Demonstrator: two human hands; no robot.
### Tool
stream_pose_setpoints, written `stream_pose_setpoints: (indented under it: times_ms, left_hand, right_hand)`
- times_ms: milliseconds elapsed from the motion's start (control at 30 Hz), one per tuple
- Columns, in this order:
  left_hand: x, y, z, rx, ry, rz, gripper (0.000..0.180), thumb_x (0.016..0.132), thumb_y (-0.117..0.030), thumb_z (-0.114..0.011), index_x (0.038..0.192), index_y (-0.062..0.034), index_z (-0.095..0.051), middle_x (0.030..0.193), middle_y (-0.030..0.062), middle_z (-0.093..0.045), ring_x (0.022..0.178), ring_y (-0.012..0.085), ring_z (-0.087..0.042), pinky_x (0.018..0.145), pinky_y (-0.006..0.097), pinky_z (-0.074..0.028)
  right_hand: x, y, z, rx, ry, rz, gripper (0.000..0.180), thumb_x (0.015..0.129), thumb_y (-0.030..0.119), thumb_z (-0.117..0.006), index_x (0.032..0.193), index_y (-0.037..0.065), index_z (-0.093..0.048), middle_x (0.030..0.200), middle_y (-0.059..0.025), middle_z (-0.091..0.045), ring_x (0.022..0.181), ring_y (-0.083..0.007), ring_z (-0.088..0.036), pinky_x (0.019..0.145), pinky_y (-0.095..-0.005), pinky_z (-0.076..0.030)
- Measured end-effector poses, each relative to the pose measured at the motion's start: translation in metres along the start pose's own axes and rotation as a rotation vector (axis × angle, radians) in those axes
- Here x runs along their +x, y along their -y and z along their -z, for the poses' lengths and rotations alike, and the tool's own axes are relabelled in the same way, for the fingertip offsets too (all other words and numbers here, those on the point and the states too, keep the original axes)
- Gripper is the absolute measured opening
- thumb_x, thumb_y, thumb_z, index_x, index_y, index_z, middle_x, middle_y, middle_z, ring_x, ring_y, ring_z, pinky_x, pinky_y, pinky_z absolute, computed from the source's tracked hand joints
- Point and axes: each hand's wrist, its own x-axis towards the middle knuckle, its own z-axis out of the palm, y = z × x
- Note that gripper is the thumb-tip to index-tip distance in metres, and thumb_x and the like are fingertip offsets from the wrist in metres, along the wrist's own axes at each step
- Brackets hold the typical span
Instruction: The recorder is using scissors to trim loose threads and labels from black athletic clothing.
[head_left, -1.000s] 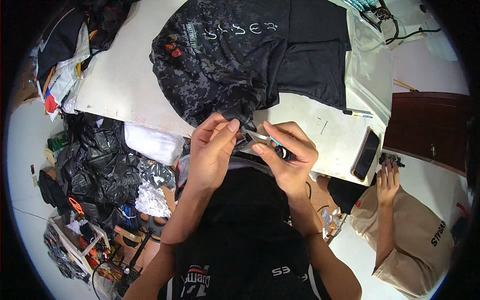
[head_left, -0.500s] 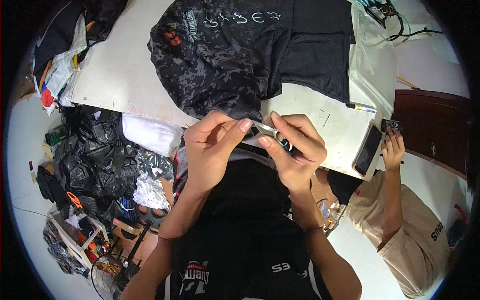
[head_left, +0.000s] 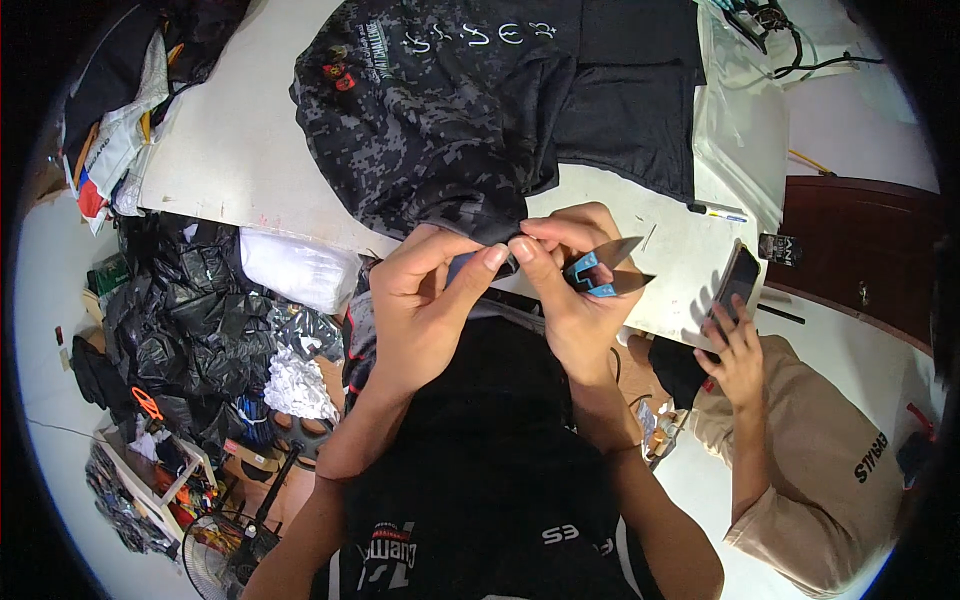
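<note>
A black and grey camouflage-patterned shirt (head_left: 430, 130) lies bunched on the white table, its near edge reaching between my hands. My left hand (head_left: 425, 305) is closed, thumb and fingers pinching that dark edge. Close beside it, my right hand (head_left: 572, 300) pinches the same edge with thumb and forefinger. Small thread snips (head_left: 594, 274) with a blue handle also rest in my right hand, blades pointing out to the right and spread apart. The exact spot between my fingertips is partly hidden.
The white table (head_left: 225, 150) carries black cloth (head_left: 625, 120), a pen (head_left: 718, 212) and a phone (head_left: 738, 275). Another person's hand (head_left: 738, 355) touches the phone at right. Black plastic bags (head_left: 165, 310) and a white bundle (head_left: 300, 268) lie left; a fan (head_left: 215, 550) stands lower left.
The white strip between my fingers is out of sight; my hands now pinch the shirt's dark edge. The snips have swung outward in my right hand. The other person's hand moved to the phone.
</note>
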Motion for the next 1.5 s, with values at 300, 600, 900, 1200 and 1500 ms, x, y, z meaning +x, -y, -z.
stream_pose_setpoints:
  times_ms: [300,600,900,1200,1500]
  left_hand:
    - [0.001,-0.009,-0.003,0.132,0.006,-0.074,0.007,0.078,0.002,-0.066,0.084,0.0045,-0.063,0.074,0.0034,-0.054,0.066,0.0055,-0.049,0.056,0.017,-0.034]
    - [0.007,0.003,0.003,-0.128,-0.030,-0.043,0.005,0.080,0.004,-0.063,0.085,0.0048,-0.062,0.073,-0.0005,-0.052,0.062,0.0012,-0.038,0.054,0.017,-0.029]
    - [0.007,0.000,0.004,-0.066,0.002,-0.065,0.005,0.080,0.003,-0.063,0.086,0.0045,-0.062,0.074,-0.0010,-0.051,0.063,0.0015,-0.038,0.053,0.018,-0.027]
    - [0.009,-0.004,-0.006,-0.233,0.009,-0.038,0.007,0.080,0.006,-0.062,0.087,0.0055,-0.060,0.077,0.0017,-0.052,0.068,0.0043,-0.044,0.059,0.019,-0.033]
    - [0.015,-0.010,-0.005,-0.397,-0.031,0.076,0.002,0.084,0.002,-0.059,0.086,0.0027,-0.058,0.074,-0.0021,-0.049,0.070,0.0040,-0.042,0.063,0.019,-0.033]
  right_hand:
    - [0.000,-0.001,-0.007,-0.002,-0.028,-0.047,0.005,0.081,0.000,-0.062,0.082,-0.002,-0.058,0.079,-0.0024,-0.055,0.062,-0.0047,-0.044,0.053,-0.0181,-0.035]
    - [0.001,0.004,-0.001,0.042,-0.029,-0.138,0.005,0.081,0.002,-0.062,0.085,0.001,-0.059,0.082,-0.0009,-0.053,0.063,-0.0036,-0.042,0.057,-0.0174,-0.034]
    - [0.011,0.000,-0.005,-0.275,0.061,0.293,0.021,0.070,-0.009,-0.065,0.089,-0.003,-0.064,0.088,-0.0095,-0.057,0.070,-0.0154,-0.058,0.060,-0.0238,-0.046]
    - [0.006,0.004,-0.008,-0.036,0.047,0.044,0.004,0.084,-0.003,-0.054,0.086,-0.001,-0.054,0.087,-0.0051,-0.052,0.068,-0.0068,-0.045,0.061,-0.0186,-0.036]
    - [0.009,0.016,0.000,-0.008,-0.011,-0.113,0.009,0.078,-0.001,-0.064,0.087,-0.001,-0.061,0.085,-0.0022,-0.054,0.065,-0.0051,-0.043,0.057,-0.0193,-0.034]
